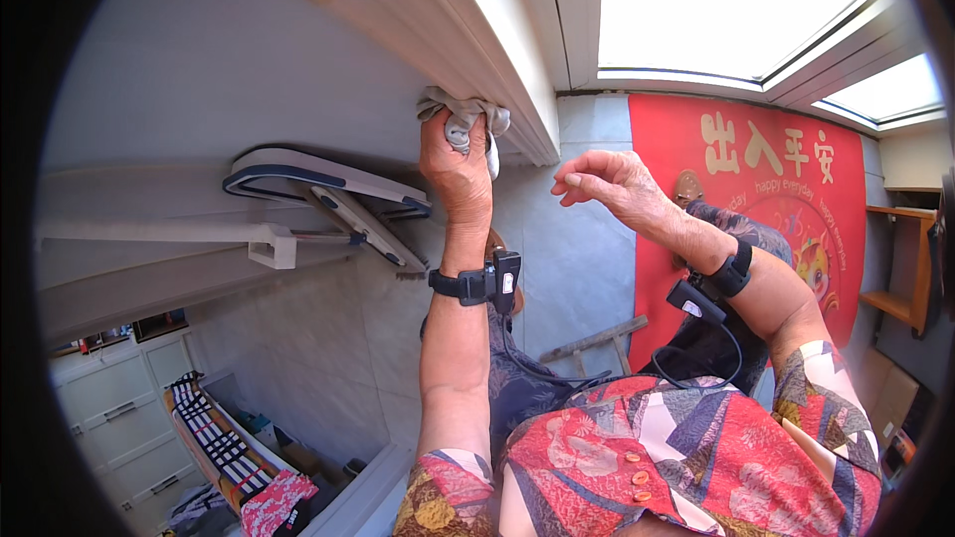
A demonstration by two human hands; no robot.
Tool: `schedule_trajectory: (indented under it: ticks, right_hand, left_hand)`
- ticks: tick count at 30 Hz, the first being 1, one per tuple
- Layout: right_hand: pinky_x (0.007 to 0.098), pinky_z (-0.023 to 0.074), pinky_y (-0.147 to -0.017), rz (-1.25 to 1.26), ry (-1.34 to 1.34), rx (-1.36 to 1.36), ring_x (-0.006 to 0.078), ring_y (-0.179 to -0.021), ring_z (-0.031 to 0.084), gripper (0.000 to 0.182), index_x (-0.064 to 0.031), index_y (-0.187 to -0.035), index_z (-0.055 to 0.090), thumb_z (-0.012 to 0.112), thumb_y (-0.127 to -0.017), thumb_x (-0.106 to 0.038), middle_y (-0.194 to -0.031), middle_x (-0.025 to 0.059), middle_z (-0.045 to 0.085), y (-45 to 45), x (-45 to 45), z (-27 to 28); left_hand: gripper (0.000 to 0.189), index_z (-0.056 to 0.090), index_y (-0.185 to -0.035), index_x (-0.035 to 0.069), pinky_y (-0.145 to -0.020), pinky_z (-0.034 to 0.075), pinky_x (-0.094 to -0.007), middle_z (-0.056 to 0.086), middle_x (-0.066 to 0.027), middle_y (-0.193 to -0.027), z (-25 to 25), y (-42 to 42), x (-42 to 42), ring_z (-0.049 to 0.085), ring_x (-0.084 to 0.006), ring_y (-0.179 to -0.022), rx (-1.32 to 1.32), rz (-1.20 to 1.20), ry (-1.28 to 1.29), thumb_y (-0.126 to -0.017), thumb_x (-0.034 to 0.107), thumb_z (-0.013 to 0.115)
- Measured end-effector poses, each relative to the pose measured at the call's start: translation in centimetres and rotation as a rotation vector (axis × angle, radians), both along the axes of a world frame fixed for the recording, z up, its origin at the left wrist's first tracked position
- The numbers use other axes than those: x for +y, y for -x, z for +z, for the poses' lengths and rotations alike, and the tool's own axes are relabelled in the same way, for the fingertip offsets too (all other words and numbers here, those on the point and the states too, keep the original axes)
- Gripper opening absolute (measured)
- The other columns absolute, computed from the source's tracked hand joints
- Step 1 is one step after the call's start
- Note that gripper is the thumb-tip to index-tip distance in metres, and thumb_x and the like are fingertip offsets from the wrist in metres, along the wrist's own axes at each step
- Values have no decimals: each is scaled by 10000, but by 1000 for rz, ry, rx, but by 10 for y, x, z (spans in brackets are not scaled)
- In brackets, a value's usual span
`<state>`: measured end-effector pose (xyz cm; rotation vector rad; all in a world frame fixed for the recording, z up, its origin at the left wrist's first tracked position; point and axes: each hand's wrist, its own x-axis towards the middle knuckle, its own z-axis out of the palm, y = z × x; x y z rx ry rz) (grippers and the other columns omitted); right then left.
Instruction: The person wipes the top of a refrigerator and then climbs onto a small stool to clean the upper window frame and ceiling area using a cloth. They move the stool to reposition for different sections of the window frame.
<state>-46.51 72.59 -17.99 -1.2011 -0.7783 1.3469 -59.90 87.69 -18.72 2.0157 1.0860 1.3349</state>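
Note:
My left hand (456,164) is closed around a crumpled grey cloth (464,119). The cloth lies against the lower part of a white moulded door frame (515,89), close to the floor. To the right, my right hand (604,183) hangs in the air over the grey floor tiles and the left side of a red doormat (656,239). Its fingers are loosely bent, with a gap between thumb and fingertips, and nothing is in it. Each wrist bears a black strap with a small cabled device.
A white and blue mop or brush head (328,171) leans by the wall at left. A wooden stool or frame (597,339) stands near my legs. A glazed door (686,82) is beyond the mat, wooden shelving (899,306) at right, and a white drawer cabinet (134,418) at lower left.

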Motion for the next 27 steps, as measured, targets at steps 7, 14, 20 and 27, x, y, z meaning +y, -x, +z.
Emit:
schedule_trajectory:
  ticks: [7,14,20,27]
  right_hand:
    - [248,497,-740,0,20,3,124,-804,621,211,16,-996,604,535,-909,-163,-900,84,652,1,0,-2]
    - [248,496,-732,-3,6,52,120,-802,614,207,12,-995,605,546,-905,-164,-892,79,652,-1,-3,-2]
    - [258,494,-754,-26,0,70,121,-802,612,210,14,-990,606,538,-908,-168,-888,75,654,-6,-2,-4]
    - [258,492,-756,-32,6,42,119,-803,610,210,15,-980,613,541,-903,-166,-883,77,659,-8,-1,-1]
  left_hand:
    - [293,580,-958,19,-713,474,-359,630,-116,-849,-12,2,1,597,-277,-769,28,-3,55,-726,106,735]
    - [288,580,-952,18,-728,470,-388,631,-189,-873,-53,9,10,598,-353,-818,328,-84,211,-721,129,712]
    - [392,553,-1016,14,-771,464,-434,625,-225,-937,-82,5,15,576,-415,-916,441,-107,381,-700,178,717]
    - [385,526,-1005,-6,-798,451,-366,615,-176,-969,-97,1,12,584,-305,-908,182,-77,528,-705,136,722]
